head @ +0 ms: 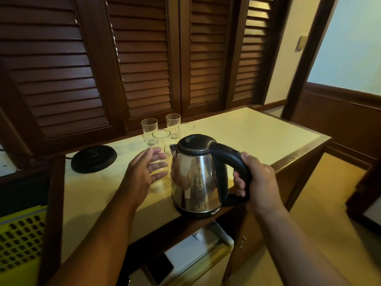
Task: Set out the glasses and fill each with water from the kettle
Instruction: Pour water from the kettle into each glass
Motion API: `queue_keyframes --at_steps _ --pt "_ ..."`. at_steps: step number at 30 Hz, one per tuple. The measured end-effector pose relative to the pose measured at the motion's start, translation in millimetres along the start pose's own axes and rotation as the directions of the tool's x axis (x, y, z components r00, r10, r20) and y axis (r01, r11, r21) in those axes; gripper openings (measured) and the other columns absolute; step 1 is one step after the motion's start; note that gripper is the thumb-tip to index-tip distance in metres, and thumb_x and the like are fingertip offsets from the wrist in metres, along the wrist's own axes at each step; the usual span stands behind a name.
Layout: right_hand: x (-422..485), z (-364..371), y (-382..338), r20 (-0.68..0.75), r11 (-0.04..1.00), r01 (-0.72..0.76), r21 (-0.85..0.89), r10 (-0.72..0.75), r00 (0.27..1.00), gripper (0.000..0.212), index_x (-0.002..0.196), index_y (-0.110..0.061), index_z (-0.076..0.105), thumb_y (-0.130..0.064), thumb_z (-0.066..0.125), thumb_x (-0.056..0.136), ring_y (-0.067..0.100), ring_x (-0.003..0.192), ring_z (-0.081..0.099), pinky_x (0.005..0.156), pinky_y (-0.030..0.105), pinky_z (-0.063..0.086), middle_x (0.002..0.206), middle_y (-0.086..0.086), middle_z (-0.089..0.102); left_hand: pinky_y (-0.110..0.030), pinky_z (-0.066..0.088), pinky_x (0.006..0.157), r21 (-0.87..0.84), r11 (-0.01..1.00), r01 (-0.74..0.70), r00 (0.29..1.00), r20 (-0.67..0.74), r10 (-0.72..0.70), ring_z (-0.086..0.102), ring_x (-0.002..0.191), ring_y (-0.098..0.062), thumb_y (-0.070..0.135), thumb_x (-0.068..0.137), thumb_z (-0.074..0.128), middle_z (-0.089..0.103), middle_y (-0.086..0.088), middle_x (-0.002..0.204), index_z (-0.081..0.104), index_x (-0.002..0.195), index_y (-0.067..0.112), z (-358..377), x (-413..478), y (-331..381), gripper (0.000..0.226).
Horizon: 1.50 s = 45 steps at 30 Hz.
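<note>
The kettle [198, 178], off its base [93, 158] to its left, hangs upright in the right hand [255, 180] clenched on its handle, left hand [147, 170] spread empty beside it, five glasses [162, 136] just behind look unfilled, so pouring remains.

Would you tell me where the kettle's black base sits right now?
The black base lies on the counter's left end, left of the glasses and the open left hand.
</note>
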State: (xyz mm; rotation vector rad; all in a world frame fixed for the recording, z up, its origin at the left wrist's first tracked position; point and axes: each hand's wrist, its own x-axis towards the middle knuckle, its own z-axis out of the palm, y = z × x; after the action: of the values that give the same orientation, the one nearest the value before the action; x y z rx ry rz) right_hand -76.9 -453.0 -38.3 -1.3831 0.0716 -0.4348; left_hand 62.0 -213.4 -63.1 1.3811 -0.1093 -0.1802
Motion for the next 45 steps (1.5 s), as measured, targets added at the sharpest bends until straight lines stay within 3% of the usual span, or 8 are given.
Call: queue_keyframes --at_steps 2,4,8,14,26,34,37,45 --pt "-0.4 -3.7 -3.1 -0.026 1.000 0.007 -0.023 -0.007 1.000 0.051 0.071 -0.005 0.068 -0.046 0.058 0.100 0.021 0.043 0.038 0.048 0.026 0.040 0.054 0.012 0.043 -0.044 0.059 0.091 0.001 1.000 0.002 0.994 -0.107 -0.002 0.068 0.112 -0.029 0.024 0.102 0.058 0.069 -0.009 0.124 0.065 0.116 0.024 -0.3 8.5 0.3 0.015" --pt "-1.7 -5.3 -6.4 -0.052 0.999 0.009 -0.050 -0.011 0.999 0.051 0.071 -0.003 0.067 -0.042 0.054 0.102 0.021 0.044 0.039 0.049 0.028 0.039 0.055 0.013 0.043 -0.045 0.057 0.094 0.118 0.992 -0.044 0.992 -0.110 0.057 0.064 0.116 -0.030 0.018 0.090 0.072 0.066 -0.006 0.125 0.062 0.124 0.022 -0.9 15.5 -3.7 0.036" --pt "-1.6 -6.4 -11.0 -0.121 0.994 0.008 -0.108 -0.021 0.992 0.051 0.074 -0.001 0.067 -0.041 0.054 0.102 0.021 0.045 0.042 0.050 0.028 0.040 0.056 0.013 0.045 -0.044 0.053 0.101 0.361 0.928 -0.098 0.988 -0.080 0.135 0.058 0.123 -0.026 0.017 0.085 0.082 0.057 -0.003 0.140 0.050 0.140 0.022 2.7 27.0 -11.6 0.064" --pt "-2.0 2.6 -13.9 -0.181 0.975 0.006 -0.221 -0.047 0.982 0.051 0.069 -0.007 0.069 -0.043 0.055 0.102 0.017 0.048 0.049 0.053 0.025 0.044 0.054 0.009 0.051 -0.047 0.045 0.111 0.443 0.891 -0.099 0.995 0.032 0.095 0.047 0.140 -0.023 0.026 0.074 0.092 0.044 -0.001 0.159 0.034 0.156 0.027 6.9 51.2 -26.7 0.100" --pt "-2.3 26.3 -13.2 -0.236 0.942 0.010 -0.335 -0.094 0.967 0.050 0.067 -0.013 0.071 -0.046 0.056 0.102 0.017 0.051 0.052 0.063 0.035 0.044 0.055 0.006 0.057 -0.046 0.056 0.097 0.445 0.880 -0.164 0.982 0.157 0.104 0.057 0.126 -0.019 0.032 0.073 0.092 0.061 0.005 0.141 0.043 0.150 0.030 -2.3 75.3 -31.8 0.091" --pt "2.8 29.0 -19.1 -0.261 0.922 -0.026 -0.386 -0.082 0.962 0.052 0.073 -0.011 0.070 -0.058 0.059 0.094 0.022 0.053 0.051 0.063 0.039 0.044 0.060 0.009 0.057 -0.022 0.053 0.073 0.470 0.855 -0.217 0.969 0.212 0.129 0.060 0.117 -0.013 0.036 0.076 0.089 0.063 0.005 0.138 0.052 0.142 0.032 -5.1 77.4 -34.0 0.076" --pt "7.4 29.9 -20.9 -0.261 0.906 -0.029 -0.423 -0.091 0.961 0.051 0.071 -0.011 0.069 -0.052 0.059 0.099 0.021 0.052 0.051 0.062 0.038 0.043 0.060 0.011 0.057 -0.015 0.050 0.065 0.472 0.857 -0.208 0.969 0.220 0.114 0.061 0.109 -0.011 0.035 0.076 0.090 0.065 0.004 0.136 0.052 0.142 0.029 -3.7 78.1 -32.2 0.077" --pt "25.6 36.9 -39.4 -0.211 0.849 -0.054 -0.526 -0.069 0.975 0.046 0.072 -0.013 0.072 -0.049 0.060 0.099 0.013 0.048 0.052 0.062 0.036 0.042 0.056 0.005 0.059 -0.016 0.051 0.067 0.478 0.851 -0.217 0.963 0.250 0.105 0.063 0.110 -0.014 0.032 0.074 0.091 0.066 0.002 0.131 0.051 0.142 0.025 -6.0 84.7 -33.7 0.079"
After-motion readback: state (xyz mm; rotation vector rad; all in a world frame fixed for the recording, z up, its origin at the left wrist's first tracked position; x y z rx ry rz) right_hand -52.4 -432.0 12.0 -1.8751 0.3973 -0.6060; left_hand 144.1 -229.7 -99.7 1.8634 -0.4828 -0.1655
